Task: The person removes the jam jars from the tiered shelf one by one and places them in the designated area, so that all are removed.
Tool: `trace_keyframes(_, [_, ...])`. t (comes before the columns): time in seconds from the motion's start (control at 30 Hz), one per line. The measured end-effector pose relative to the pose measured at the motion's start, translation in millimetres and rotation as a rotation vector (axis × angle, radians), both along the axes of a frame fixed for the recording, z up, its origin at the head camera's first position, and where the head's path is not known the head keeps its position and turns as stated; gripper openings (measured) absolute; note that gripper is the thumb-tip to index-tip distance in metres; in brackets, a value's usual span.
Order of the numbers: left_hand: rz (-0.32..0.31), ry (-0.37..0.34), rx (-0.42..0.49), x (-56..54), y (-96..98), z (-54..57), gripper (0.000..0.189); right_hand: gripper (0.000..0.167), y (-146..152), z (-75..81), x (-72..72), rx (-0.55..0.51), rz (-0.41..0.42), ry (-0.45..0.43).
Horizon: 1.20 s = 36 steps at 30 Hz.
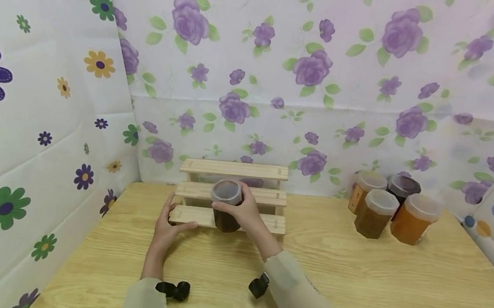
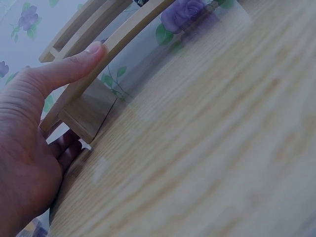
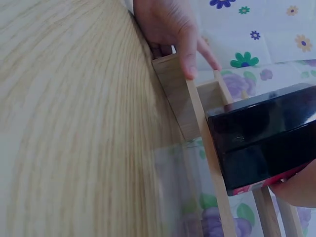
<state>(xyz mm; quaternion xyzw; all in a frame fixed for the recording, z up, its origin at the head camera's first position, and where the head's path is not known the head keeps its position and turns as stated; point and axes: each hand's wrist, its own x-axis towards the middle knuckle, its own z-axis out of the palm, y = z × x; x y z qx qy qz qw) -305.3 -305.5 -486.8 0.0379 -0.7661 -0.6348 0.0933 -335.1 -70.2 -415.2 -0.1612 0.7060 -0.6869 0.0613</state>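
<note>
A three-tier wooden step rack [image 1: 234, 168] stands against the floral backdrop. My left hand [image 1: 165, 230] grips the left end of its lowest tier, the thumb [image 2: 81, 64] laid along the front slat and other fingers curled behind the end support. My right hand [image 1: 248, 212] holds a dark jar [image 1: 225, 221] with a translucent lid, thumb and fingers wrapped around its upper part. The jar is upright over the middle of the lowest tier. In the right wrist view, the base of the black jar [image 3: 266, 140] is right at the front slat.
At the back right of the wooden table [image 1: 306, 278] several lidded jars stand grouped: an orange jar [image 1: 412, 222], a brown jar [image 1: 372, 220], another amber jar [image 1: 357, 199] and a dark jar [image 1: 403, 189]. Patterned cloth [image 1: 51, 145] hangs along the left side and back.
</note>
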Motion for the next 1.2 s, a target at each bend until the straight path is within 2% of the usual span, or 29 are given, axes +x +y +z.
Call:
trace_keyframes(0.23, [-0.011,-0.006,-0.016,-1.6,4.2,1.5,0.112,0.080,13,2.6,6.2,-0.041,-0.066,0.001])
trace_keyframes(0.47, [-0.029,-0.035,0.001,9.1,10.9,22.1,0.112,0.078,31,5.6,6.6,-0.041,-0.125,-0.028])
trace_keyframes(0.57, [-0.036,-0.039,0.010,12.3,13.0,26.9,0.112,0.078,41,6.6,7.5,-0.040,-0.147,-0.036])
trace_keyframes(0.9, [-0.008,-0.005,-0.058,4.9,4.7,6.3,0.109,0.073,87,15.2,7.5,-0.063,-0.212,-0.009])
trace_keyframes(1.07, [-0.001,-0.015,-0.066,5.5,2.1,4.6,0.110,0.076,121,21.1,6.0,-0.005,-0.287,-0.024])
trace_keyframes(1.2, [-0.006,-0.023,-0.061,5.8,3.2,5.9,0.111,0.079,152,20.0,5.1,0.024,-0.350,-0.036])
